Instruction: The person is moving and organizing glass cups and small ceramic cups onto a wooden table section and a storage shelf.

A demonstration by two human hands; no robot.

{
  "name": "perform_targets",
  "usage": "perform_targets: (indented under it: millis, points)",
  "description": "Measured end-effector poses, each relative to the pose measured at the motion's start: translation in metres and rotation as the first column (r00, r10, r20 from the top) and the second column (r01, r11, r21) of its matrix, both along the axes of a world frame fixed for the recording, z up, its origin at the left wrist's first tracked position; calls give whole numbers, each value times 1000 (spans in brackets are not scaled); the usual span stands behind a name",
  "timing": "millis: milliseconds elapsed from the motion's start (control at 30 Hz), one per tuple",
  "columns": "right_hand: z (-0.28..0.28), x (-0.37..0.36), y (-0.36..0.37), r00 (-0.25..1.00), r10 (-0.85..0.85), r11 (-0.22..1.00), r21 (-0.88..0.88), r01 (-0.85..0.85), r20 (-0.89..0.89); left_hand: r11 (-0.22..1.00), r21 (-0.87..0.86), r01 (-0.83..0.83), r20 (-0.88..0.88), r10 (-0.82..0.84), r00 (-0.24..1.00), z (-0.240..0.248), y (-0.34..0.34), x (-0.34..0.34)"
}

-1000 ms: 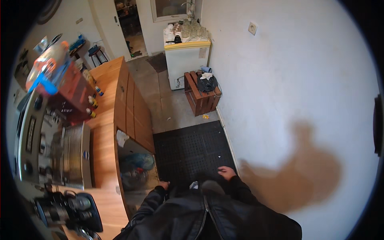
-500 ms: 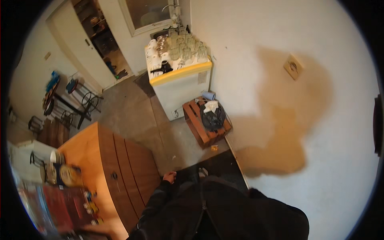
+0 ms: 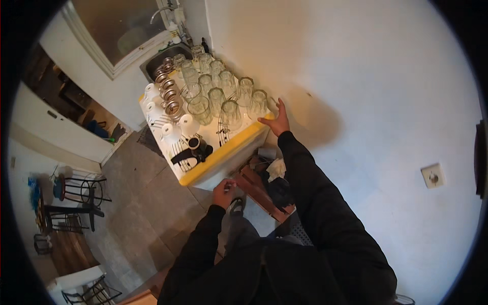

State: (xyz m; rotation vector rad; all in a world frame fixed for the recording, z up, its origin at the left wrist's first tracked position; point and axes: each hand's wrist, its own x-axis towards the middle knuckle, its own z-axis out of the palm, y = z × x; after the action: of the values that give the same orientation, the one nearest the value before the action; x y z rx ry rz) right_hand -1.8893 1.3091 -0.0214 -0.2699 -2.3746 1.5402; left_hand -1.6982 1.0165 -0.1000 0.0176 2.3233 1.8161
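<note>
My right hand (image 3: 277,119) is open, thumb on the yellow edge (image 3: 229,147) of a white chest-like unit and fingers spread upward beside the wall. My left hand (image 3: 224,193) hangs just below the front edge, fingers loosely curled in, with nothing visible in them. Several clear drinking glasses (image 3: 216,101) crowd the unit's white top. Alongside them run a row of shiny metal round pieces (image 3: 171,95) and white cups (image 3: 189,124). Nearest the front corner lie a black handled object (image 3: 194,151) and cutlery (image 3: 223,133).
Below the unit stands a reddish-brown slatted crate (image 3: 256,190), bearing a black bag (image 3: 279,192) and crumpled white paper (image 3: 277,169). A sink (image 3: 168,56) lies behind the glasses. Stools (image 3: 84,188) stand left; a wall socket (image 3: 432,176) is at right.
I have moved forward to the white unit, and the wooden cabinet has mostly left the view. My right hand has come into sight and reached its edge; my left has risen.
</note>
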Motion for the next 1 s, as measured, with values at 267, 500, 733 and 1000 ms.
perform_targets:
  millis: [267,500,733,1000]
  points:
    - [-22,-61,-35,995,-92,995,-35,94,31,990,-70,-119,-155,107,982,41,28,-148]
    - [-10,-5,-40,958,-284,959,0,284,-33,946,-53,-321,-260,297,919,38,69,-208]
    - [3,110,-30,938,-347,938,15,347,12,896,-103,-431,-302,385,872,21,92,-235]
    - [-1,280,-5,855,-503,850,-107,516,123,958,-32,-284,-342,257,904,42,83,-171]
